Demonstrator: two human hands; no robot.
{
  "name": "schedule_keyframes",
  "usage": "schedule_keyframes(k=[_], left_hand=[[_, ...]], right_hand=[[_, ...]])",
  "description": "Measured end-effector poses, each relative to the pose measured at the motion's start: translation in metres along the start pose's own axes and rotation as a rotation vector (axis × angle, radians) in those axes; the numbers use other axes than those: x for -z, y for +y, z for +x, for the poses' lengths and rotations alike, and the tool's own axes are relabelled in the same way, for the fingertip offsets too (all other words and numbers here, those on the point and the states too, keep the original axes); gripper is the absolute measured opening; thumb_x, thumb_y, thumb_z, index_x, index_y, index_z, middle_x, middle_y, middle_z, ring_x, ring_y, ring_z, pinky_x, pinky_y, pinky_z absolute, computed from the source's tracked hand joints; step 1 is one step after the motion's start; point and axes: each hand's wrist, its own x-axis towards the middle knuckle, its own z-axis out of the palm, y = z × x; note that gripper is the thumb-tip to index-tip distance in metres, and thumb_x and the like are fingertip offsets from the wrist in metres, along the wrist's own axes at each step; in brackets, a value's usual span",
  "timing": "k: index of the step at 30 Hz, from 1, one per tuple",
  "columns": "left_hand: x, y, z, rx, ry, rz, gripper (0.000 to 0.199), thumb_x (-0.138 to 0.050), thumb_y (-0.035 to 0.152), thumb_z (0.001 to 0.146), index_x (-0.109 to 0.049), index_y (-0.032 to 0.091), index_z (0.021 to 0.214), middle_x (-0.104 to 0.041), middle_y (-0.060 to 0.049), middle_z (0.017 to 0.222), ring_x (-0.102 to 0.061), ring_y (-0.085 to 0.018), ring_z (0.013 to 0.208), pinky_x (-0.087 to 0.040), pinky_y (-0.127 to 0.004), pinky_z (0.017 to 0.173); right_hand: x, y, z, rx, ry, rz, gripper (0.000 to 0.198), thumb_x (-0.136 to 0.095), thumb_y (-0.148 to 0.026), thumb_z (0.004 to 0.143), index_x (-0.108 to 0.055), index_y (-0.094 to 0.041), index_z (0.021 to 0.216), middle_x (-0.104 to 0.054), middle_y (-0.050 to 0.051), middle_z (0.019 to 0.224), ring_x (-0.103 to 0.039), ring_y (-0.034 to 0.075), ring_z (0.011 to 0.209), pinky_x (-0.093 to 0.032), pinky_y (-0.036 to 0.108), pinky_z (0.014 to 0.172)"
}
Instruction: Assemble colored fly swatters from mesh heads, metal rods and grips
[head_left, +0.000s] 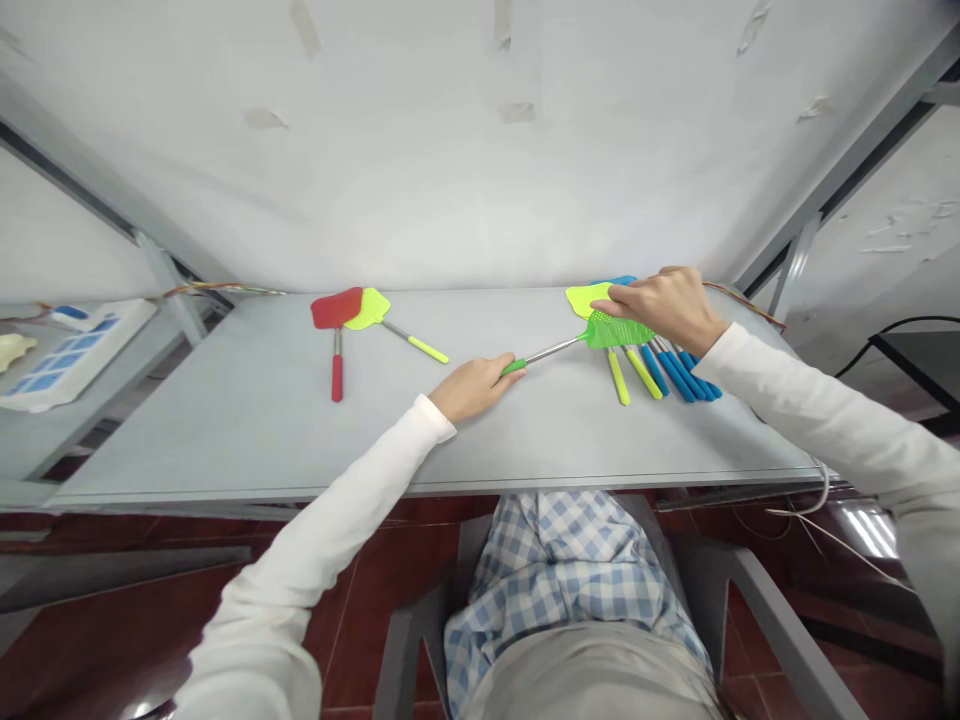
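Note:
A green fly swatter (611, 331) with a metal rod is held between my two hands above the table. My left hand (476, 388) is closed around its green handle. At the other end my right hand (671, 308) grips the upper edge of the swatter's mesh head, partly covering it. Beneath and beside my right hand lie yellow fly swatters (618, 377) and several blue fly swatters (679, 376), handles toward me; their heads are mostly hidden.
To the left on the grey table (247, 420) lie a red fly swatter (337, 310) and a yellow fly swatter (371, 308), heads overlapping. A white wall (450, 180) stands behind. A white and blue tray (75, 355) sits on the neighbouring surface at far left.

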Motion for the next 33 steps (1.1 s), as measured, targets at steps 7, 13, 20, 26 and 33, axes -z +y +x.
schedule_keyframes(k=[7, 13, 20, 26, 33], left_hand=[[-0.018, 0.01, 0.002, 0.258, 0.002, -0.899, 0.038, -0.035, 0.057, 0.091, -0.039, 0.022, 0.076, -0.031, 0.009, 0.051, -0.033, -0.007, 0.04, -0.029, -0.02, 0.042], [-0.048, 0.046, 0.029, 0.193, -0.085, -1.006, 0.035, -0.03, 0.053, 0.094, -0.043, 0.022, 0.084, -0.041, 0.007, 0.052, -0.04, -0.008, 0.037, -0.034, -0.021, 0.039], [-0.038, 0.0, 0.025, 0.248, 0.288, -0.226, 0.036, -0.035, 0.037, 0.094, -0.059, 0.012, 0.104, -0.061, -0.018, 0.111, -0.055, -0.026, 0.111, -0.038, -0.042, 0.102], [-0.024, -0.086, 0.024, 0.669, 0.446, 0.077, 0.044, -0.045, 0.033, 0.086, -0.05, 0.005, 0.12, -0.037, -0.032, 0.138, -0.039, -0.044, 0.126, -0.032, -0.058, 0.1], [-0.03, -0.085, -0.002, 0.478, 0.24, 0.111, 0.043, -0.037, 0.012, 0.082, -0.052, 0.013, 0.122, -0.048, -0.02, 0.126, -0.048, -0.034, 0.117, -0.038, -0.047, 0.1]], right_hand=[[-0.017, -0.028, -0.007, -0.526, 0.485, 0.271, 0.055, -0.03, -0.058, 0.093, -0.053, -0.011, 0.112, -0.057, 0.025, 0.114, -0.05, 0.03, 0.106, -0.035, 0.042, 0.088], [-0.056, -0.086, 0.012, -0.356, -0.232, 0.883, 0.038, -0.029, -0.049, 0.095, -0.051, -0.019, 0.091, -0.066, 0.007, 0.082, -0.059, 0.018, 0.073, -0.044, 0.029, 0.07], [-0.084, -0.074, 0.017, -0.412, -0.393, 0.538, 0.029, -0.03, -0.033, 0.095, -0.053, -0.015, 0.096, -0.068, 0.017, 0.099, -0.064, 0.024, 0.088, -0.042, 0.03, 0.07], [-0.087, -0.07, 0.004, -0.412, -0.371, 0.35, 0.033, -0.031, -0.029, 0.094, -0.049, -0.007, 0.11, -0.067, 0.023, 0.1, -0.065, 0.031, 0.093, -0.042, 0.034, 0.074], [-0.085, -0.076, 0.003, -0.36, -0.311, 0.164, 0.036, -0.031, -0.021, 0.091, -0.042, -0.001, 0.12, -0.067, 0.022, 0.094, -0.064, 0.029, 0.09, -0.039, 0.035, 0.077]])
